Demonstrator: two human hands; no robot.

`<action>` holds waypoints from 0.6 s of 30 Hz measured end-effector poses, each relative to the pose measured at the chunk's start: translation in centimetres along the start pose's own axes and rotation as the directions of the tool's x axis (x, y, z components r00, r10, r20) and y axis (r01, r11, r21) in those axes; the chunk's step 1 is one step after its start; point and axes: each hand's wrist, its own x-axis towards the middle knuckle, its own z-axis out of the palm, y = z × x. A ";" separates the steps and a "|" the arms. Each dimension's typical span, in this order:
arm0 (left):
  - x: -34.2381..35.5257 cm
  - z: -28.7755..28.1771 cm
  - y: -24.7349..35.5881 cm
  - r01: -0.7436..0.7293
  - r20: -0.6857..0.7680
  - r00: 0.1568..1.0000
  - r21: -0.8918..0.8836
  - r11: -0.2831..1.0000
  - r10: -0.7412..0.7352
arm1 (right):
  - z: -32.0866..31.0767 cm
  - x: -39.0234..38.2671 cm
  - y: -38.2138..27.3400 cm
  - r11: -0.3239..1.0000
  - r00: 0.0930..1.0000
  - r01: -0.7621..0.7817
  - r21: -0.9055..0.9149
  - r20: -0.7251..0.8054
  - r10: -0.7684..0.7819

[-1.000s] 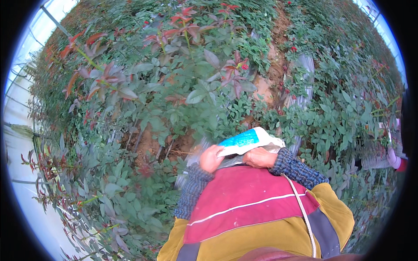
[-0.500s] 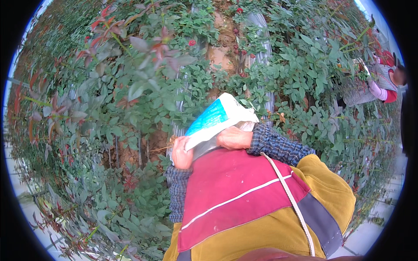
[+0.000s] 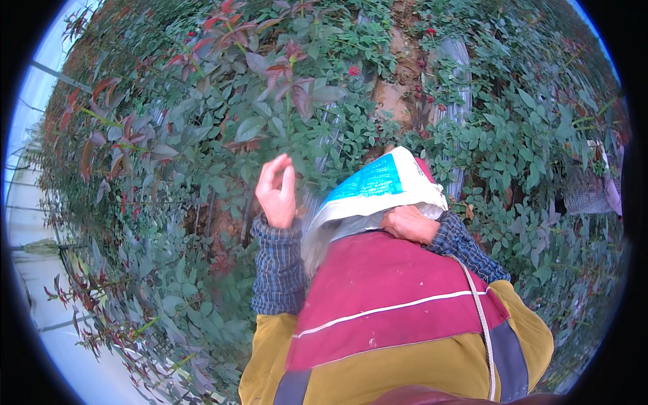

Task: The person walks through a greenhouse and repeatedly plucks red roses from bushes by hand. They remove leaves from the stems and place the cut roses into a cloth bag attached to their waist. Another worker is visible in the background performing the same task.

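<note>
Here I see one container, a white and blue woven sack (image 3: 378,192), which is pressed against the red and yellow apron (image 3: 398,317) at my chest. Its mouth looks folded over, so I cannot tell what is inside.

Around me there is no table, only dense rose bushes (image 3: 223,121) with green leaves and reddish young shoots. A few small red buds (image 3: 353,70) stand near the top. A strip of bare brown soil (image 3: 395,94) runs between the plant rows, just beside pale mesh netting (image 3: 453,108). At the far left edge the light wall of a greenhouse (image 3: 30,202) shows. At the far right, another person's sleeve (image 3: 613,192) is beside a wire basket (image 3: 586,192).

My right hand (image 3: 408,224) lies on the lower edge of the sack and clasps it against the apron, fingers curled around the fabric. My left hand (image 3: 277,192) is raised beside the sack, not touching it; it is loosely half open, with fingertips (image 3: 285,162) bent near the rose leaves, and it holds nothing.
</note>
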 end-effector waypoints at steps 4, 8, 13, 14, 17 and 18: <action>4.9 2.8 2.4 -0.333 -0.174 0.892 0.371 0.867 0.417 | -2.8 2.6 2.5 0.993 0.993 0.114 -0.017 -0.030 -0.114; 10.2 5.2 1.5 -0.280 -0.289 0.839 0.497 0.822 0.461 | -5.6 6.2 5.6 0.983 0.986 0.161 -0.086 0.063 -0.155; 14.5 6.4 -0.2 -0.240 -0.272 0.890 0.405 0.882 0.367 | -7.7 8.9 8.1 0.963 0.956 0.268 -0.030 0.131 -0.262; 14.9 6.4 -0.5 -0.231 -0.270 0.877 0.489 0.841 0.397 | -7.9 9.4 8.2 0.966 0.957 0.257 -0.023 0.143 -0.251; 15.7 7.3 -0.8 -0.222 -0.214 0.902 0.514 0.829 0.374 | -8.6 10.1 8.2 0.977 0.957 0.204 -0.059 0.220 -0.186; 15.9 7.3 -0.8 -0.243 -0.188 0.902 0.522 0.818 0.389 | -9.6 10.4 7.8 0.962 0.935 0.269 0.050 0.227 -0.273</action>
